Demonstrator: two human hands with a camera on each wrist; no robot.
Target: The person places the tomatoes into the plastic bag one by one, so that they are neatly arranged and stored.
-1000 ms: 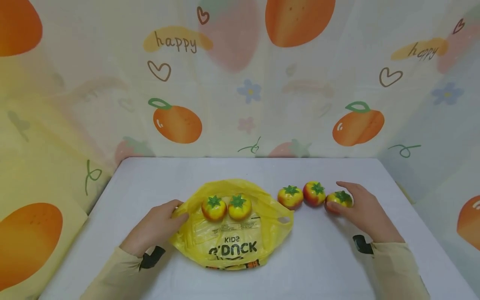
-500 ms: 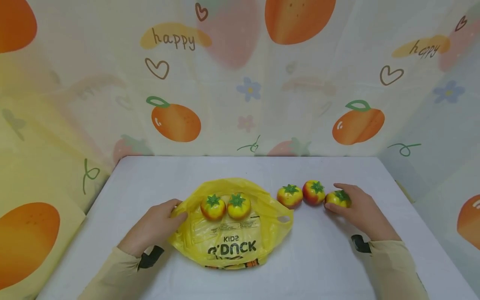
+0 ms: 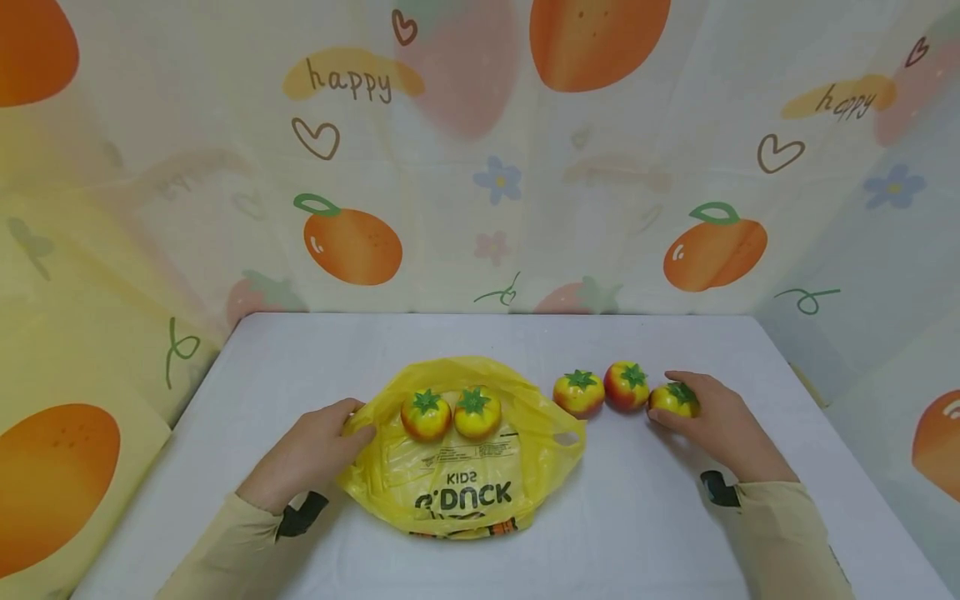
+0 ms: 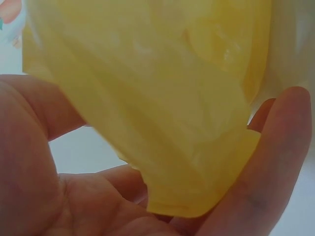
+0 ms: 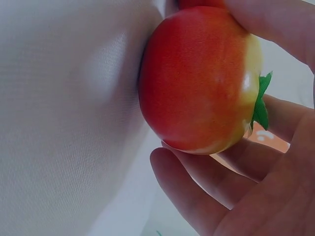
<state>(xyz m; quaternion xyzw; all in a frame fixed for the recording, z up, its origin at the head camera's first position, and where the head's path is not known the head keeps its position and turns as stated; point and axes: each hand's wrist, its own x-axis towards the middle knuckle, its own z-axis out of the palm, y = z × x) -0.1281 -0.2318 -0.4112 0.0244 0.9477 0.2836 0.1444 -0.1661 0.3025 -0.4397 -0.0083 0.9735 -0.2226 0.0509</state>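
And here on the right of the desk [image 3: 622,508], the end fruit [image 5: 197,83] is clasped by the curled fingers of the right hand [image 3: 720,421], low beside the middle fruit [image 3: 624,387]. Across on the left, the edge of the yellow bag [image 3: 465,467] is pinched by the left hand [image 3: 307,446], and two fruits [image 3: 426,418] are cradled within. Danger here: that skin looks slick and rounded, so the end fruit could be squeezed loose and sent rolling; its close neighbour could be knocked. Should the thin bag be tugged, the pair might be tipped out.
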